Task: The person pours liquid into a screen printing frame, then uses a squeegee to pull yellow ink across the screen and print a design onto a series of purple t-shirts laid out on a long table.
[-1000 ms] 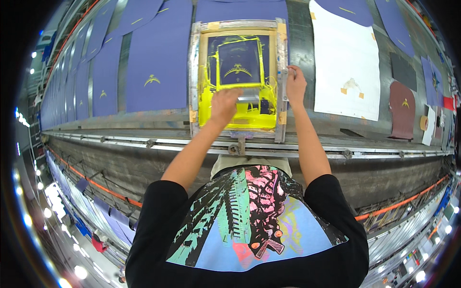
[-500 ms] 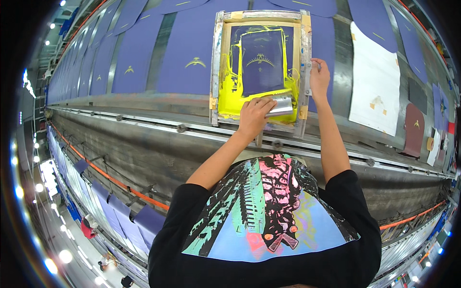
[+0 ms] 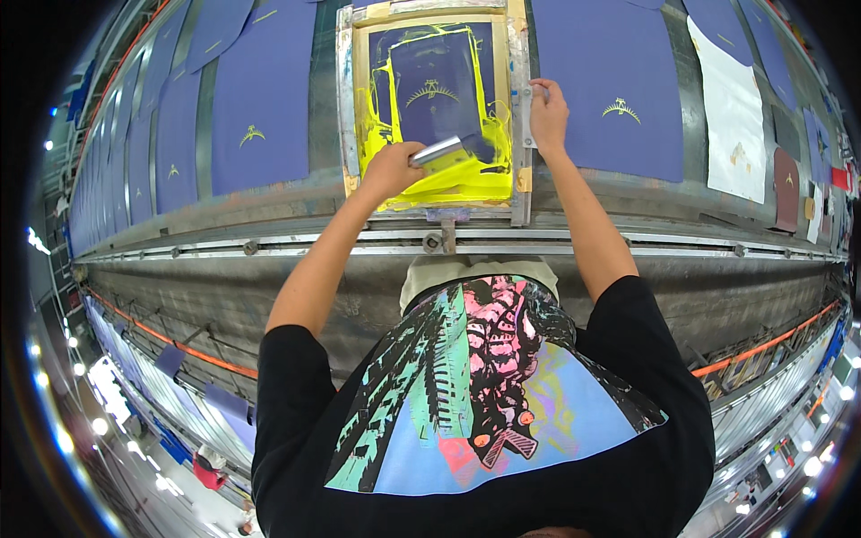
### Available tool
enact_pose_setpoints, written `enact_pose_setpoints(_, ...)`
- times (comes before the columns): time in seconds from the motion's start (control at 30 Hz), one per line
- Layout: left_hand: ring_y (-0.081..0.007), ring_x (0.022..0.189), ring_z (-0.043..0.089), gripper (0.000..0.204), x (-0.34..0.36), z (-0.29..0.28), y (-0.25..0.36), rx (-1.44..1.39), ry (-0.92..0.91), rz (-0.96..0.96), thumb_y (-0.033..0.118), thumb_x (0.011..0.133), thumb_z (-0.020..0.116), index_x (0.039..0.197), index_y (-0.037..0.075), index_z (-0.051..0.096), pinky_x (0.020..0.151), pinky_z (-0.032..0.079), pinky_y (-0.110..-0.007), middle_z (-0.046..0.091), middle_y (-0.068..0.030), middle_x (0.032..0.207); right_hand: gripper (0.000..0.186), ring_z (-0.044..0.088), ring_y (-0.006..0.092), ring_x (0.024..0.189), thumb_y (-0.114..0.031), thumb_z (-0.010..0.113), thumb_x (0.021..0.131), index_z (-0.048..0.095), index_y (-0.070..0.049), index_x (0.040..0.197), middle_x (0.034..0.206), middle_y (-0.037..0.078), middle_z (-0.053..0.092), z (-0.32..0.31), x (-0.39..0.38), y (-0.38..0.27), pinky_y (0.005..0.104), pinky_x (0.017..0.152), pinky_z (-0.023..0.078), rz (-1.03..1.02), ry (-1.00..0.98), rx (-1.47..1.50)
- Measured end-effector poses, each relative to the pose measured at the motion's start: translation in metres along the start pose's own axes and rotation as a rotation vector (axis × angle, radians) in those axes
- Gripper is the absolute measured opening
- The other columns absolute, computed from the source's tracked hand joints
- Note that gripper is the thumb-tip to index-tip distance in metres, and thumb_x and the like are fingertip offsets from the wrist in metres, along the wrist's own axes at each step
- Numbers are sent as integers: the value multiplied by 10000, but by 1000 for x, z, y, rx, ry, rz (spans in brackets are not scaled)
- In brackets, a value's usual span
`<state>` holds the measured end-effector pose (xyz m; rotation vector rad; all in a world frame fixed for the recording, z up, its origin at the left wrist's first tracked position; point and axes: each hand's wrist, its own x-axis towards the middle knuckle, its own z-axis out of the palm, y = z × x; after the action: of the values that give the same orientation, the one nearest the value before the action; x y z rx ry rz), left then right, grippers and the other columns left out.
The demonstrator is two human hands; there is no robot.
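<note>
A screen-printing frame [image 3: 520,54] lies over a blue fabric panel on the long table. Its mesh carries thick yellow ink [image 3: 466,186], pooled along the near side and streaked up both sides around a dark window with a winged emblem. In my left hand [image 3: 392,170] is a metal-handled squeegee [image 3: 438,154], held at a tilt over the ink with its far end pointing right. My right hand [image 3: 549,117] grips the right rail of the frame, its fingers curled at the edge; their exact hold is partly hidden.
A printed blue panel [image 3: 610,54] lies right of the frame, and several more [image 3: 260,81] run off to the left. Farther right are a white sheet [image 3: 731,117] and a maroon piece [image 3: 786,188]. A metal rail [image 3: 341,242] with bolts borders the table's near edge.
The frame has shifted left by one panel, uncovering a printed blue panel on its right. Both hands have gone along with it. The squeegee has risen off the near ink and changed its tilt.
</note>
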<state>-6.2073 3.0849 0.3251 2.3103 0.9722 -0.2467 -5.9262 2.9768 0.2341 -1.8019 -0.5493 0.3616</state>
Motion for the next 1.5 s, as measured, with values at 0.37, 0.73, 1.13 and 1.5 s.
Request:
enact_pose_setpoints(0.37,-158,857,701,344,131,-75,-22,-106,-688,152,111,687,861,985,-7,735,753,526,-326,774,-76,932,185,667,400,755,-234,561,1008,679,-118,1090,761,207,666,13,6,0,478,698,487,-64,68,-134)
enact_pose_setpoints(0.73,-242,933,671,368,126,-22,-9,497,568,226,47,823,633,1100,256,757,835,500,-427,747,9,1106,197,537,219,627,-237,568,1018,681,-94,1093,693,107,578,10,3,-18,384,632,435,76,-21,-95)
enact_pose_setpoints(1.13,-308,976,696,343,79,-20,-10,216,490,243,37,796,638,1067,204,764,792,546,-458,753,-56,1062,181,577,287,596,-218,551,1025,663,-89,1084,639,153,565,7,4,-15,421,616,447,48,6,-89)
enact_pose_setpoints(1.5,-295,910,713,336,144,-27,-3,309,590,249,63,838,602,1090,211,767,785,562,-460,755,-83,1014,187,559,268,586,-230,558,1026,665,-88,1086,642,146,558,10,-3,-11,422,609,435,27,4,-95)
